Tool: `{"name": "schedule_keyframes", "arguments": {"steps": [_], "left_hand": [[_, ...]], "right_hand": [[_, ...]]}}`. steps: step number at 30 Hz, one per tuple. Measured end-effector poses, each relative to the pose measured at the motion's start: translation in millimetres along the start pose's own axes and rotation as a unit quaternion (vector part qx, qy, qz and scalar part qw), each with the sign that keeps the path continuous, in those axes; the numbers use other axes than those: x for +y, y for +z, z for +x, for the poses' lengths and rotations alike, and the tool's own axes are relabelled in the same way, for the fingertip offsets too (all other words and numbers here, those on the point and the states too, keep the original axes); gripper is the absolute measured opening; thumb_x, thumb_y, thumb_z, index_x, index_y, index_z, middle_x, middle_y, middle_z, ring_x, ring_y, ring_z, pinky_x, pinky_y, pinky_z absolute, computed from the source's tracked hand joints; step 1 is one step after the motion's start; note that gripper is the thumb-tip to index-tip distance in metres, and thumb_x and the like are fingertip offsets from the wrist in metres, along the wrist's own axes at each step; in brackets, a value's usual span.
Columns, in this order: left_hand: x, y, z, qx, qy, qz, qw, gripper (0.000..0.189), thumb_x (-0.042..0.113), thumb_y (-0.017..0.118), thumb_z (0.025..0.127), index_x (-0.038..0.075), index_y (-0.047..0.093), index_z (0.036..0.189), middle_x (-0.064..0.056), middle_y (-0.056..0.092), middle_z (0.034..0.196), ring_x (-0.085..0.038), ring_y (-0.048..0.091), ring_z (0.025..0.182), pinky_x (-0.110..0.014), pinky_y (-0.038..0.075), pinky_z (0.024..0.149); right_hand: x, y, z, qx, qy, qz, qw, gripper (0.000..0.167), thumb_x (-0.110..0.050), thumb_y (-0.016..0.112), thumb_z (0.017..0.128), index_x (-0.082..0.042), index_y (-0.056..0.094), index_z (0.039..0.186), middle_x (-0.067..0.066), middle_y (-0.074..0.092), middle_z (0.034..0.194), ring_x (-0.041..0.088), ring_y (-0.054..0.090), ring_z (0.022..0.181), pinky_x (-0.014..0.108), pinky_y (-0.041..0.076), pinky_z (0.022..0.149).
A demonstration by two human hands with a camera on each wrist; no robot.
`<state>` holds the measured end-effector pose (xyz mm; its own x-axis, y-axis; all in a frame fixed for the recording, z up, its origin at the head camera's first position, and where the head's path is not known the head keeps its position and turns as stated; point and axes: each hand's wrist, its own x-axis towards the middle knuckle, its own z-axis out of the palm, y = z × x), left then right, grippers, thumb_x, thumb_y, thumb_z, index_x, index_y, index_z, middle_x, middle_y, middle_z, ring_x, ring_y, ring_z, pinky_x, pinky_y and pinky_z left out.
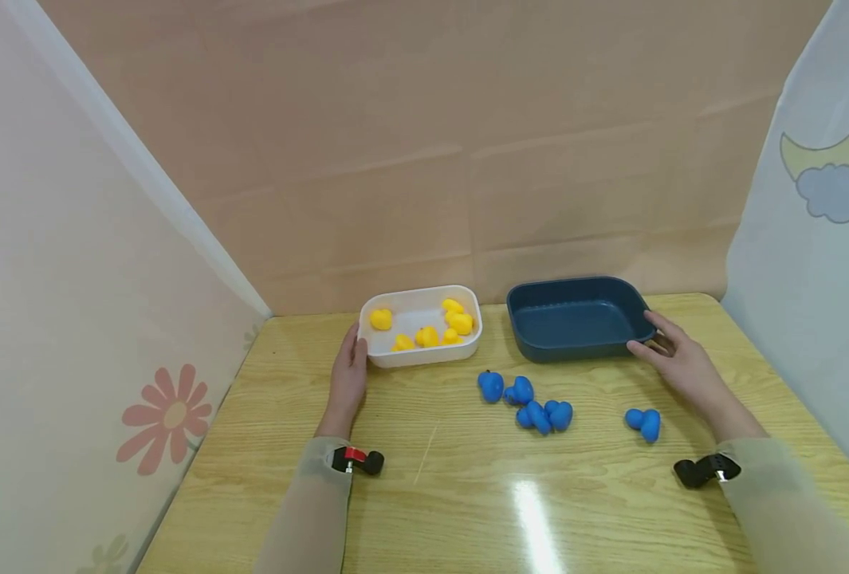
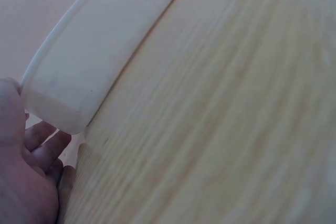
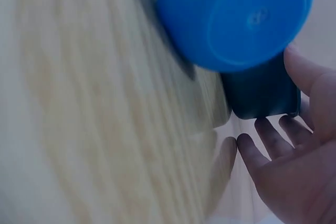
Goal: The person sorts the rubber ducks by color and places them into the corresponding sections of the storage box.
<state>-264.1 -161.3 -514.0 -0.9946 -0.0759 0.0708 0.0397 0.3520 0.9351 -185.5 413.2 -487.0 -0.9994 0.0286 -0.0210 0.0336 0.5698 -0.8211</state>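
In the head view my left hand (image 1: 348,375) lies along the left end of a white tray (image 1: 424,360), its fingers touching the wall. The left wrist view shows the fingers (image 2: 48,148) at the tray's end corner. Several small yellow two-lobed toys (image 1: 427,336) are inside it. A dark blue tray (image 1: 575,348) stands to the right with nothing in it. At its right end is my right hand (image 1: 685,368), thumb by the front corner and fingers spread along the end wall. Several blue two-lobed toys (image 1: 491,387) lie on the table in front.
A lone blue toy (image 1: 650,426) sits nearer the right hand; a blue toy (image 3: 236,19) looms large in the right wrist view. Behind the wooden table (image 1: 424,510) hangs a brown backdrop (image 1: 395,159). Patterned white cloths (image 1: 108,279) border both sides.
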Motion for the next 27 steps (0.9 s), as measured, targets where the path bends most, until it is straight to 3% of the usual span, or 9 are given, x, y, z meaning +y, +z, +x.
{"name": "schedule_keyframes", "arguments": {"steps": [2, 6, 8, 11, 13, 15, 21, 27], "left_hand": [[-0.7, -1.8, -0.1, 0.002, -0.001, 0.002, 1.0, 0.058, 0.044, 0.037, 0.122, 0.023, 0.032, 0.176, -0.005, 0.036, 0.178, -0.029, 0.033, 0.163, -0.052, 0.028, 0.133], [-2.0, -4.5, -0.6, 0.007, 0.002, 0.002, 1.0, 0.058, 0.045, 0.038, 0.121, 0.025, 0.033, 0.176, -0.005, 0.037, 0.177, -0.028, 0.033, 0.163, -0.051, 0.028, 0.133], [-2.5, -6.0, -0.6, 0.007, -0.001, 0.001, 1.0, 0.058, 0.045, 0.038, 0.121, 0.025, 0.033, 0.176, -0.004, 0.037, 0.177, -0.028, 0.032, 0.164, -0.051, 0.028, 0.133], [-3.2, -8.6, 1.0, 0.004, -0.003, 0.0, 1.0, 0.059, 0.046, 0.038, 0.121, 0.023, 0.032, 0.176, -0.005, 0.036, 0.178, -0.029, 0.032, 0.164, -0.052, 0.028, 0.133], [-3.2, -11.1, 1.7, 0.001, -0.004, -0.003, 1.0, 0.06, 0.046, 0.039, 0.121, 0.022, 0.032, 0.176, -0.008, 0.037, 0.177, -0.03, 0.034, 0.163, -0.053, 0.029, 0.133], [-2.9, -14.2, 1.7, -0.001, -0.003, -0.007, 1.0, 0.063, 0.048, 0.039, 0.121, 0.02, 0.03, 0.176, -0.01, 0.037, 0.177, -0.032, 0.034, 0.162, -0.053, 0.029, 0.133], [5.0, -21.4, -7.2, 0.017, -0.005, -0.017, 0.9997, 0.069, 0.052, 0.042, 0.119, 0.019, 0.027, 0.177, -0.008, 0.032, 0.179, -0.03, 0.029, 0.165, -0.05, 0.026, 0.134], [31.4, -21.0, -23.2, 0.049, 0.045, 0.004, 0.9978, 0.065, 0.045, 0.051, 0.118, 0.015, 0.035, 0.174, -0.01, 0.037, 0.176, -0.032, 0.032, 0.163, -0.053, 0.027, 0.133]], "right_hand": [[-2, 4, -0.1, 0.006, 0.002, 0.004, 1.0, 0.092, -0.049, 0.063, 0.113, -0.02, 0.007, 0.179, 0.024, 0.005, 0.182, 0.062, 0.026, 0.156, 0.059, 0.041, 0.122], [-5, 11, -1.1, 0.013, 0.014, 0.037, 0.9991, 0.093, -0.052, 0.063, 0.112, -0.022, 0.006, 0.179, 0.024, 0.005, 0.182, 0.06, 0.023, 0.158, 0.072, 0.033, 0.121], [-4, 14, -1.7, 0.014, 0.022, 0.058, 0.998, 0.093, -0.052, 0.063, 0.112, -0.024, 0.006, 0.179, 0.025, 0.007, 0.182, 0.058, 0.023, 0.159, 0.07, 0.031, 0.124], [-1, 17, -1.5, 0.015, 0.028, 0.088, 0.9956, 0.09, -0.051, 0.061, 0.113, -0.028, 0.006, 0.179, 0.024, 0.008, 0.182, 0.054, 0.021, 0.162, 0.039, 0.034, 0.13], [2, 19, -0.1, 0.018, 0.024, 0.105, 0.994, 0.086, -0.048, 0.06, 0.114, -0.029, 0.008, 0.179, 0.023, 0.008, 0.182, 0.052, 0.019, 0.163, 0.017, 0.036, 0.122], [5, 21, 1.6, 0.02, 0.019, 0.117, 0.9927, 0.084, -0.046, 0.06, 0.114, -0.029, 0.009, 0.179, 0.021, 0.005, 0.183, 0.051, 0.016, 0.164, 0.003, 0.034, 0.109], [7, 25, 2.9, 0.031, 0.019, 0.132, 0.9906, 0.082, -0.047, 0.059, 0.115, -0.029, 0.013, 0.179, 0.02, 0.005, 0.182, 0.048, 0.012, 0.165, 0.003, 0.031, 0.112], [4, 27, -1.2, 0.049, 0.021, 0.141, 0.9885, 0.079, -0.048, 0.061, 0.113, -0.032, 0.019, 0.179, 0.02, 0.008, 0.182, 0.046, 0.015, 0.166, 0.003, 0.034, 0.111]]}}
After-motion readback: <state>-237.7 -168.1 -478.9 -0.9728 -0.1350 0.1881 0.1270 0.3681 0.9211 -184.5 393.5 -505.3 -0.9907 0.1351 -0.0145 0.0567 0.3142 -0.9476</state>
